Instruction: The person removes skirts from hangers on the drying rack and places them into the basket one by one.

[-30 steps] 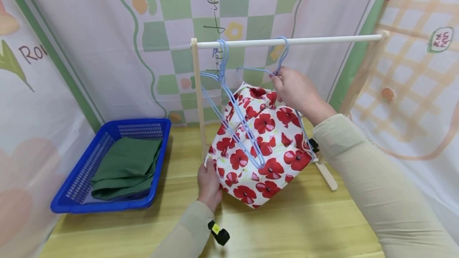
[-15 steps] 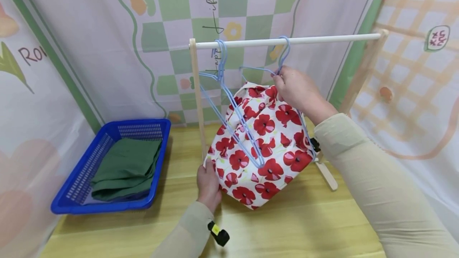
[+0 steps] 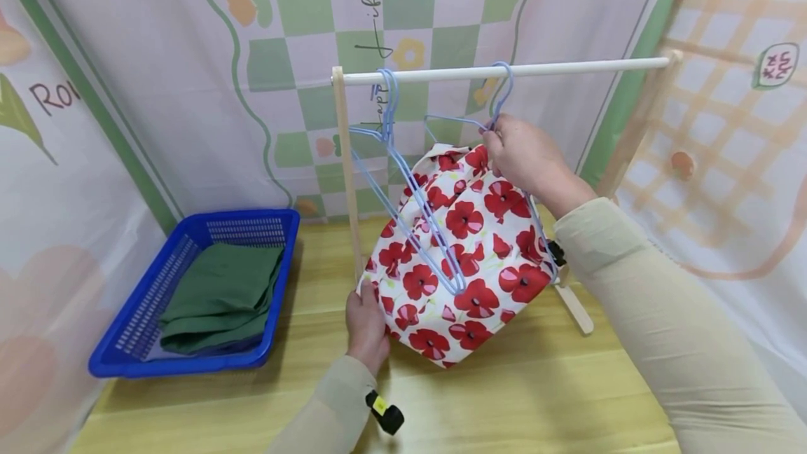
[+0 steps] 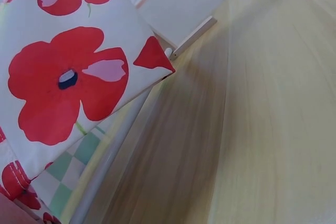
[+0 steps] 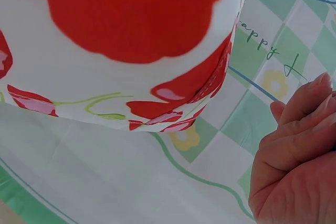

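Observation:
A white cloth with red poppies (image 3: 463, 258) hangs at a slant below the rack; whether it is a garment cannot be told. My left hand (image 3: 368, 328) holds its lower left corner, thumb on the front. With curled fingers, my right hand (image 3: 526, 156) grips the neck of a blue hanger (image 3: 504, 90), whose hook is over the white rod (image 3: 580, 70). One arm of this hanger runs down the cloth's right edge; much of the rest is hidden. In the right wrist view the right hand (image 5: 299, 166) is beside the cloth (image 5: 126, 77), fingers curled.
More blue hangers (image 3: 389, 125) hang from the rod's left end, in front of the cloth. Wooden posts (image 3: 348, 181) bear the rod. A blue basket (image 3: 286, 286) with folded green cloth (image 3: 221, 293) stands left on the wooden table (image 3: 504, 405). Printed curtains (image 3: 265, 160) enclose the table.
The right hand and the hanger it grips have shifted slightly right along the rod. The cloth's top has moved a little with them; the left hand stays nearly still.

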`<state>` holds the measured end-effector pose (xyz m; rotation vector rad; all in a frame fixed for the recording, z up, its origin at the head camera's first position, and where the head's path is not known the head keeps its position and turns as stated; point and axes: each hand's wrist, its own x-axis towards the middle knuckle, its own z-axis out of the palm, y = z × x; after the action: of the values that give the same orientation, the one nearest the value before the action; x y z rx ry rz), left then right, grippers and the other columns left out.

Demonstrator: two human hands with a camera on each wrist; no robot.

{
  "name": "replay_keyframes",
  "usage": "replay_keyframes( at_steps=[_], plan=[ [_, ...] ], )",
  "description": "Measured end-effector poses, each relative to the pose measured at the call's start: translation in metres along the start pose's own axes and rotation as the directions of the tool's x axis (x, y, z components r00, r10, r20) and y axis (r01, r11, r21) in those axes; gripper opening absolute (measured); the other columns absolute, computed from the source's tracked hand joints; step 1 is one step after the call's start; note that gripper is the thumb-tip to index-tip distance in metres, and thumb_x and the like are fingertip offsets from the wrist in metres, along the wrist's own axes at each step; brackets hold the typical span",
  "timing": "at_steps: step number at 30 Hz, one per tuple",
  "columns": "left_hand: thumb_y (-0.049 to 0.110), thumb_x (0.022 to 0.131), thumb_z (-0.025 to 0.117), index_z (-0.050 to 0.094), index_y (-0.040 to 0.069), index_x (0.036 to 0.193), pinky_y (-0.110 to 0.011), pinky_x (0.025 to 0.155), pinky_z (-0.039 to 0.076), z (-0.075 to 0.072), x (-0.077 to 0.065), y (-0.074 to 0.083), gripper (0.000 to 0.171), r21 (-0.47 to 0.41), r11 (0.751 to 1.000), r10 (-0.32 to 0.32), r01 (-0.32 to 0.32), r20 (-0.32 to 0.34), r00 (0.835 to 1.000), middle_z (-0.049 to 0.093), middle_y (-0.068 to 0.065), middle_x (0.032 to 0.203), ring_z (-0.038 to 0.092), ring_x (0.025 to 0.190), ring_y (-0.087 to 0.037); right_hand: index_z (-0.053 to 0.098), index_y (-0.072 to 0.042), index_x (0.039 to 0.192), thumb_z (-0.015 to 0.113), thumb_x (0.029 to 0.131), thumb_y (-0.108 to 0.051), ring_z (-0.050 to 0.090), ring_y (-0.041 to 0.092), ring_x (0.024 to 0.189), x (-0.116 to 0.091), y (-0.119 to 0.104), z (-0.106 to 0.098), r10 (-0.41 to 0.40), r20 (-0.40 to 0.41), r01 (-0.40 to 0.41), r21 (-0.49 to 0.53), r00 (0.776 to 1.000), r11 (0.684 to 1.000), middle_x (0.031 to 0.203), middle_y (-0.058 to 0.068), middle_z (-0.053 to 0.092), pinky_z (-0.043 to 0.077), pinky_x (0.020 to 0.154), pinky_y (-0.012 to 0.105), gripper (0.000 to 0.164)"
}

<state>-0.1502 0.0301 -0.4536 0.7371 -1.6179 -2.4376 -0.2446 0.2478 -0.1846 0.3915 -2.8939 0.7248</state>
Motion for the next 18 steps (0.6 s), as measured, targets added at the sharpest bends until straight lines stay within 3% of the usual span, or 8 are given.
replay_keyframes(
  at_steps=[18],
  plan=[
    [0.052,0.11,0.042,0.044,0.008,0.146,-0.042,0.106,0.053,-0.0006,-0.0026,-0.0012,0.057,-0.01,1.0,0.005,-0.005,0.004,1.0,0.058,-0.014,0.138,0.061,0.123,-0.027,0.054,-0.006,0.136,0.034,0.113,-0.042,0.059,0.027,0.075,0.001,0.0041,-0.0017,0.035,0.006,-0.035,-0.018,0.999,0.999,0.093,0.014,0.062,0.05,0.067,0.039,0.047]
  ],
)
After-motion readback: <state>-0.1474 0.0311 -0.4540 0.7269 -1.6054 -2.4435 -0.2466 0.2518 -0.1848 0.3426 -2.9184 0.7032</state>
